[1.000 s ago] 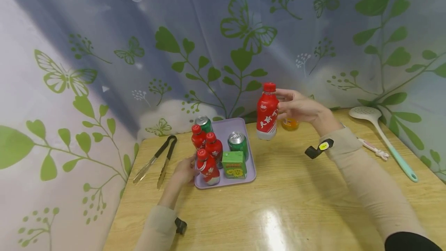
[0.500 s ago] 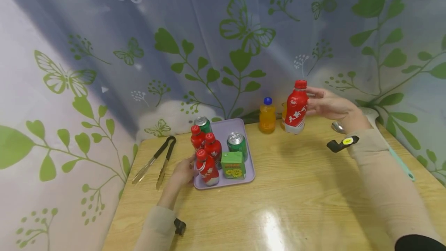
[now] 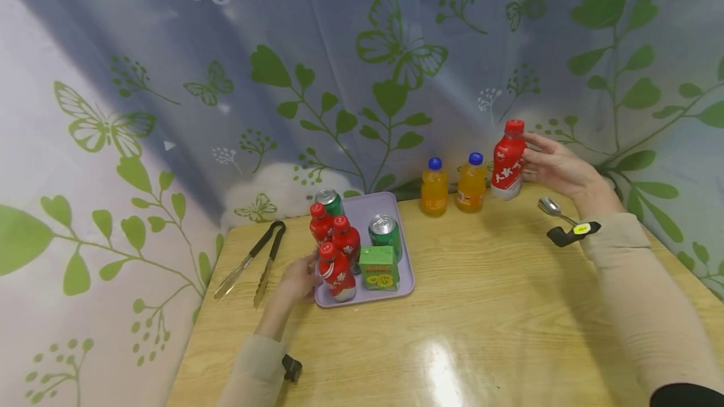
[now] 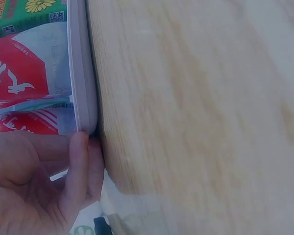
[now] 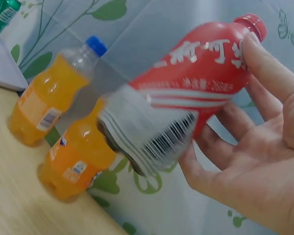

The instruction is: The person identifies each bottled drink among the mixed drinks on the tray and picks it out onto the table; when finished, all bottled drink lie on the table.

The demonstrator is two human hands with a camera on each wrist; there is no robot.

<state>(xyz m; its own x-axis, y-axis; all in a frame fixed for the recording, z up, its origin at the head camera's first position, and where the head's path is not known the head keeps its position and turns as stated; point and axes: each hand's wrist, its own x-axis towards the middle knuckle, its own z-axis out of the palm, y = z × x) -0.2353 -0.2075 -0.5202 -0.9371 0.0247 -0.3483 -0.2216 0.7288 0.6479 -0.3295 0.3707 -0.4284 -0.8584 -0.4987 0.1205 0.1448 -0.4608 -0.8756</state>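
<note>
My right hand (image 3: 560, 168) holds a red-capped drink bottle (image 3: 507, 162) with a red and white label, above the back right of the table. In the right wrist view the bottle (image 5: 196, 83) is gripped between thumb and fingers near its upper half, its base clear of the table. My left hand (image 3: 298, 278) is at the left edge of a purple tray (image 3: 362, 203); in the left wrist view the fingers (image 4: 78, 166) hold the tray's corner. On the tray stand several red bottles (image 3: 337, 272), two green cans (image 3: 384, 234) and a green drink carton (image 3: 380, 267).
Two orange drink bottles (image 3: 434, 190) with blue caps stand at the back, left of the held bottle. Tongs (image 3: 257, 256) lie left of the tray. A metal spoon-like utensil (image 3: 551, 207) lies near the right forearm. A patterned curtain (image 3: 339, 80) borders the table's back.
My right hand has carried the red bottle rightward and back, past the orange bottles, uncovering both of them. My left hand stays at the tray.
</note>
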